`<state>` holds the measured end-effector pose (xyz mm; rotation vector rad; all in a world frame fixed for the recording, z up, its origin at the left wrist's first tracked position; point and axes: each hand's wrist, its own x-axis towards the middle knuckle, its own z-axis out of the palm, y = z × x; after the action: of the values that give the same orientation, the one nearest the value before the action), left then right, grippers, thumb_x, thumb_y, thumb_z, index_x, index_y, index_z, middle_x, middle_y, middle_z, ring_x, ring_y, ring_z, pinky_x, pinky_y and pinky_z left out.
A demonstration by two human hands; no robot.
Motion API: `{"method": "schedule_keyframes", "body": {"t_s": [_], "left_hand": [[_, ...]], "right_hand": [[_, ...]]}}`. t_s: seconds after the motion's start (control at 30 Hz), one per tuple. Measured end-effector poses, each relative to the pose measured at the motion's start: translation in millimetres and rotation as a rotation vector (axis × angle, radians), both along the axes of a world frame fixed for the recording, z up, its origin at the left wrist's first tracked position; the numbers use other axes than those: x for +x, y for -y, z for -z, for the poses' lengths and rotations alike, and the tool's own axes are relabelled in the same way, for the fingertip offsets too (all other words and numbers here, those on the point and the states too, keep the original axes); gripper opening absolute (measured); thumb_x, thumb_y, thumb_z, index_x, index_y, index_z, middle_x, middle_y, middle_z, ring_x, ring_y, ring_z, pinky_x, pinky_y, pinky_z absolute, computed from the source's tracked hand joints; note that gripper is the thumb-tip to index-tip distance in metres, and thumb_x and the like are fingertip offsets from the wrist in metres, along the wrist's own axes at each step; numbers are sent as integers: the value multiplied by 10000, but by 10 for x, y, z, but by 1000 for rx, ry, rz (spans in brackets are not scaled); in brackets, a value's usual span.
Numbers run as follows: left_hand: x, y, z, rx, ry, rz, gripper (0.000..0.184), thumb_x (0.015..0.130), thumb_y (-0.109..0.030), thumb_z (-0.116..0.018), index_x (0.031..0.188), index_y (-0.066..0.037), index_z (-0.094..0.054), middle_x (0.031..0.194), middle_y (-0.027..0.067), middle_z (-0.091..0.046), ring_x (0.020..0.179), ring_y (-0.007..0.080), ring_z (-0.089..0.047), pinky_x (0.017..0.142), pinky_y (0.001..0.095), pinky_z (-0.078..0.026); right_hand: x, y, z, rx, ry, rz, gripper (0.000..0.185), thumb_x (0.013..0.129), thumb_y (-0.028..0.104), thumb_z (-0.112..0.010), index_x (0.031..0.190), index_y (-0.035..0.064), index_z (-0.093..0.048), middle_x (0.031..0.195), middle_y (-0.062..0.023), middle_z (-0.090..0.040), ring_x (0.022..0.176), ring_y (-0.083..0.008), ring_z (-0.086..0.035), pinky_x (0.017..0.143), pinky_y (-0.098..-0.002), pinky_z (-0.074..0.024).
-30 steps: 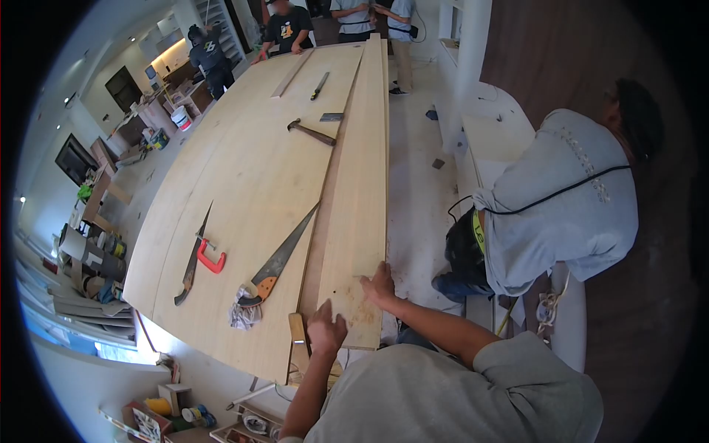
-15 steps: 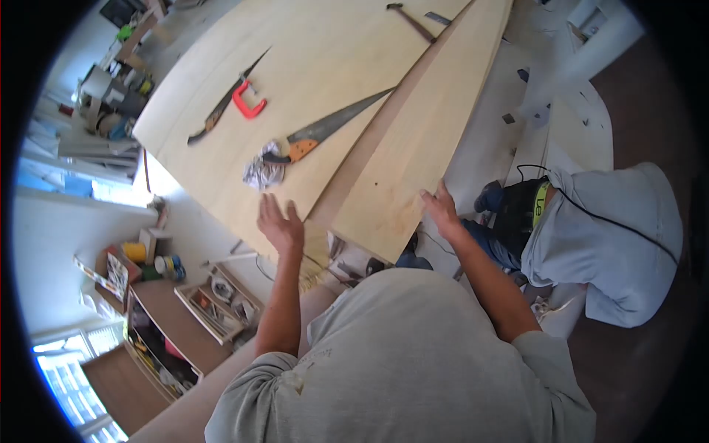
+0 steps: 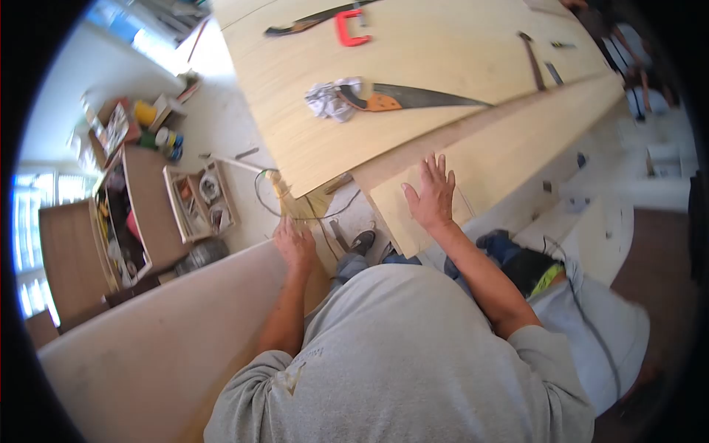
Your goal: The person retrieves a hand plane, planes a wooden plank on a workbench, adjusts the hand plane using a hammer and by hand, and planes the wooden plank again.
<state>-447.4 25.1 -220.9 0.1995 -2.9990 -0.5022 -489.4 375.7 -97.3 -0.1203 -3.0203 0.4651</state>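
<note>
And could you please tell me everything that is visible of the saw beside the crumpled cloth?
The saw has a long, dark grey blade, apparently metal, that tapers to a narrow tip. Its handle is orange near the blade, with a curved black grip. It lies flat on the large pale wooden panel, its tip near the panel's edge, its grip against the crumpled cloth. The right hand is apart from it. Its teeth are too small to make out.

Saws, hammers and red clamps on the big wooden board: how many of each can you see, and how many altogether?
Saws: 2
Hammer: 1
Red clamp: 1
Total: 4
</note>
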Motion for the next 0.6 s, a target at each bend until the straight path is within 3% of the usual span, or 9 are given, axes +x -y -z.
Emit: {"method": "schedule_keyframes", "body": {"t_s": [0.03,0.07,0.17,0.33,0.57,0.6], "left_hand": [[165,57,100,15,54,-14,547,870,-276,-651,1316,32,-585,1261,246,-641,1164,391,-605,988,476,-467],[316,71,108,-10,290,-99,502,873,-277,-641,1266,36,-621,1087,238,-699,972,406,-673,839,461,-540],[977,44,407,32,118,-152,414,867,-261,-642,1167,22,-677,947,219,-715,833,403,-692,723,476,-556],[1404,-187,346,198,363,-363,295,859,-248,-641,1038,-22,-704,922,224,-705,850,420,-682,733,502,-543],[1173,-216,1239,374,482,-466,271,857,-268,-620,953,-23,-689,955,248,-701,909,465,-662,803,536,-534],[1069,-158,1473,385,551,-443,303,858,-278,-620,1000,-23,-698,979,250,-702,936,456,-667,832,525,-536]], "right_hand": [[-91,51,0,-9,-21,-65,713,901,352,-683,1443,-49,-449,1576,-275,-341,1482,-469,-262,1151,-652,-219],[-160,102,2,-21,-37,-127,711,899,351,-685,1440,-47,-452,1573,-274,-345,1480,-469,-265,1148,-654,-221],[-389,269,7,-65,-89,-291,710,896,351,-689,1435,-48,-455,1566,-276,-355,1475,-474,-273,1136,-659,-231],[-827,608,42,-100,-168,-469,706,895,361,-697,1428,-44,-472,1561,-266,-376,1467,-467,-299,1128,-651,-246],[-1604,1057,31,1,-223,-606,707,892,362,-723,1434,-25,-486,1569,-215,-401,1486,-418,-307,1158,-587,-251],[-1753,1108,39,21,-218,-636,708,894,359,-723,1440,-22,-483,1573,-212,-398,1488,-417,-306,1162,-579,-248]]}}
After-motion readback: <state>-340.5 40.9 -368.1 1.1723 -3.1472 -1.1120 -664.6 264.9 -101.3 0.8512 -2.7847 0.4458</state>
